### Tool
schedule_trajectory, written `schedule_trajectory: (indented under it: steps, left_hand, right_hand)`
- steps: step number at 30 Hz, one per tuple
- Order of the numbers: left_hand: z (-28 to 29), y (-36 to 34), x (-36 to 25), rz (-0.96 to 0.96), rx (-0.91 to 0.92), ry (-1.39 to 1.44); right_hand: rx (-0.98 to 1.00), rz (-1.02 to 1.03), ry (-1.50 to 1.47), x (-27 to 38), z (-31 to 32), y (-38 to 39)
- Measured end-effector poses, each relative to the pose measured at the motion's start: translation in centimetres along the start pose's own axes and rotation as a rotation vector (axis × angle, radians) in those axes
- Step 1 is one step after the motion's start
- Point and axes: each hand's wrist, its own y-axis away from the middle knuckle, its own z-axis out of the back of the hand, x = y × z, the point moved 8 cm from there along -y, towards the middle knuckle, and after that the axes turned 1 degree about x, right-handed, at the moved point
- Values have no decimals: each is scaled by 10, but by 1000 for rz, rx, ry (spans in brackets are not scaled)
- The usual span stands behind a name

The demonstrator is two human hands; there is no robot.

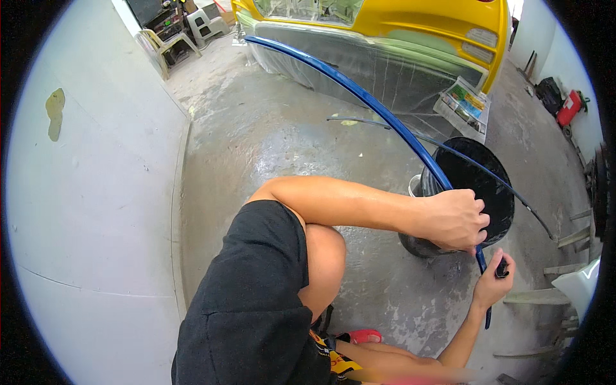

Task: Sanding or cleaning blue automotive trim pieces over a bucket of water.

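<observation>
A long, curved, glossy blue strip [362, 95] slants from the far left down to the near right. My left hand [455, 221] is closed round its lower part, beside the mouth of a large black bucket [417, 247]. Just below, my right hand [494, 282] is closed on a small dark object [502, 267] whose kind I cannot make out. The strip's near end [488, 317] passes by this hand; whether the fingers touch it is hidden. A thinner dark strip [478, 163] lies across the bucket's rim, sticking out on both sides.
Ahead stands a yellow vehicle body [410, 19], its lower part under clear plastic sheeting [359, 64] with newspaper [463, 106] attached. Close on the left is a pale panel [102, 192]. Chairs [168, 45] stand far left, a red fire extinguisher [569, 108] far right. Grey slats [539, 296] lie near right.
</observation>
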Motion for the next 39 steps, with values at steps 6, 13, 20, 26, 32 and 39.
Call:
schedule_trajectory:
  steps: [6,13,20,26,32,39]
  left_hand:
    - [22,6,21,82,-177,-319]
    - [61,32,81,243,-299,-433]
    - [87,93,174,491,-163,-596]
    - [106,193,259,795,-341,-479]
    - [85,300,322,1309,-575,-176]
    - [23,252,308,1060,-305,-64]
  right_hand:
    - [-151,-66,-37,-22,22,-2]
    - [-250,-111,-25,-56,47,0]
    - [-367,-74,103,-89,95,7]
    - [-375,-61,142,-112,127,12]
    - [-334,-115,235,-133,126,16]
    - [-357,-503,83,-150,117,29]
